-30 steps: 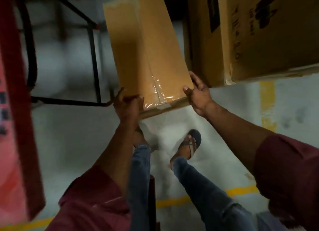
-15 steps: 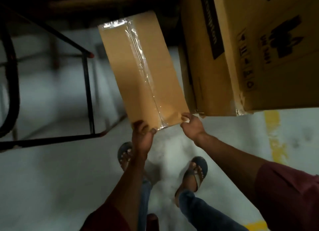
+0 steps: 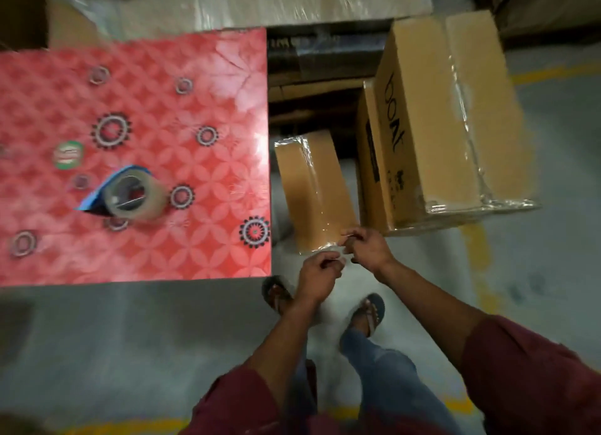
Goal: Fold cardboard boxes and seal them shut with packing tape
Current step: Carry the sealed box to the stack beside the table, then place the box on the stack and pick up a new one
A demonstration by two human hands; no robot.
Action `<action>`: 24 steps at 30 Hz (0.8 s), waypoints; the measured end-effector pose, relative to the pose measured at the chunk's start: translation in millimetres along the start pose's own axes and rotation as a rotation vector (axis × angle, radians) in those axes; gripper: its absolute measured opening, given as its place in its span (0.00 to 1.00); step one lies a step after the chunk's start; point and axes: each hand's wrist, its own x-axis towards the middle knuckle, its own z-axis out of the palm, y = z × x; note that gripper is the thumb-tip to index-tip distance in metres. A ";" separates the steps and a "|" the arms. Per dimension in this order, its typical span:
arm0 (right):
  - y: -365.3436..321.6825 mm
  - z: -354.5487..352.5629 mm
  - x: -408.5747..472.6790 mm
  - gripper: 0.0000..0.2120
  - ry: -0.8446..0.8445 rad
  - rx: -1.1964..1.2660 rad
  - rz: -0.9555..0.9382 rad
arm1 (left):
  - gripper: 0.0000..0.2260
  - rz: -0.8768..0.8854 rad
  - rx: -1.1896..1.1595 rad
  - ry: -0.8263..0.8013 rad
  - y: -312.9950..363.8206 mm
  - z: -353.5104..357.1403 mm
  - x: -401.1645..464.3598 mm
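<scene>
A small brown cardboard box (image 3: 313, 190), sealed with a clear tape strip along its top, lies on the floor between the red table and a large carton. My left hand (image 3: 320, 272) and my right hand (image 3: 369, 246) are close together at the box's near end, with curled fingers. Both pinch a loose end of clear tape (image 3: 340, 255) at that near edge; blur hides the detail. A roll of clear packing tape (image 3: 136, 194) lies on the table next to a blue piece, far left of both hands.
The red patterned table (image 3: 195, 239) fills the left. A large taped carton (image 3: 445, 125) printed with black letters stands right of the small box. Wrapped flat cardboard (image 3: 260, 5) lies at the back. My sandalled feet (image 3: 367, 311) stand on grey floor with yellow lines.
The small box went from being held up in both hands to lying on the floor. My hands left its sides and came together at its near edge. The view swung to the table.
</scene>
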 end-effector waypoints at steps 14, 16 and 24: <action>-207.8 145.8 -155.1 0.08 -0.068 0.069 -0.305 | 0.05 0.433 -0.200 0.006 130.5 -271.3 -153.7; -241.5 181.8 -153.7 0.08 -0.068 0.056 -0.323 | 0.05 0.463 -0.186 0.053 134.9 -340.7 -150.7; -375.0 285.2 -119.0 0.07 -0.065 0.073 -0.448 | 0.03 0.501 -0.061 0.340 178.0 -576.2 -101.4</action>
